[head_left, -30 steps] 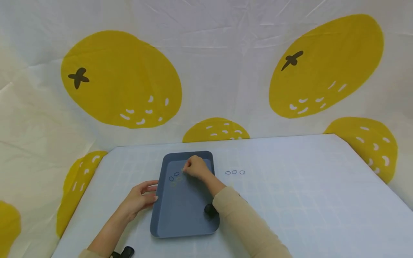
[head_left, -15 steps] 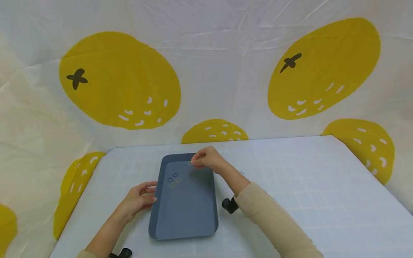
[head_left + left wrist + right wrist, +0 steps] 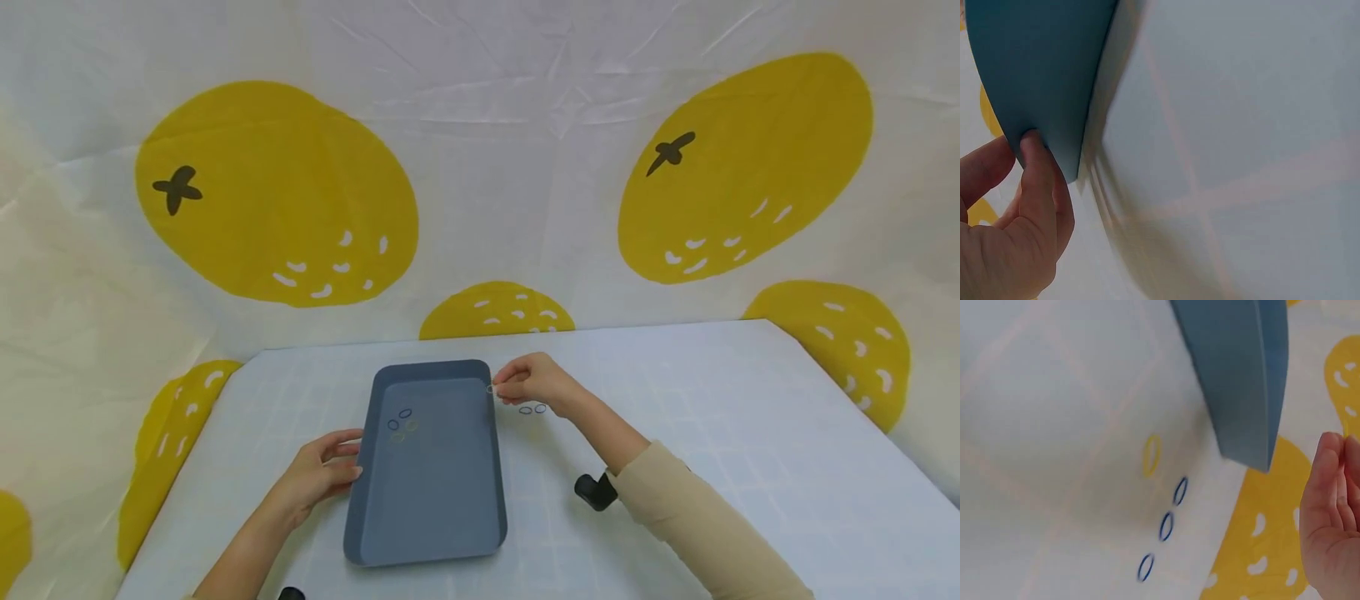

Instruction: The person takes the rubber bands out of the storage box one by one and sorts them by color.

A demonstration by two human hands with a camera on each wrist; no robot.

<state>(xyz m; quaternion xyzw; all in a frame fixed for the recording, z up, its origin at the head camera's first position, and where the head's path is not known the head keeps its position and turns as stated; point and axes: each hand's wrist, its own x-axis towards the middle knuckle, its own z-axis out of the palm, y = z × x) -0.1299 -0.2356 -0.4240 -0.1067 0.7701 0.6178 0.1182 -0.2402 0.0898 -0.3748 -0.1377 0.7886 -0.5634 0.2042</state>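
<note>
Left hand: the left hand (image 3: 318,475) lay palm-down on the near left of the table, forearm angled in from the near edge, thumb and fingertips pinching the left rim of the tray.
Right hand: the right hand (image 3: 528,382) hovered just right of the tray's far right corner, wrist raised, beige sleeve trailing to the near right, fingertips pinching a small yellow rubber ring (image 3: 491,389).
Tray: shallow blue-grey plastic tray (image 3: 427,533), rectangular, at table centre.
Tray contents: small blue and yellow rings (image 3: 402,420) at its far left.
Table: pale checked tablecloth (image 3: 712,417); small blue rings (image 3: 532,409) lay below the right hand.
</note>
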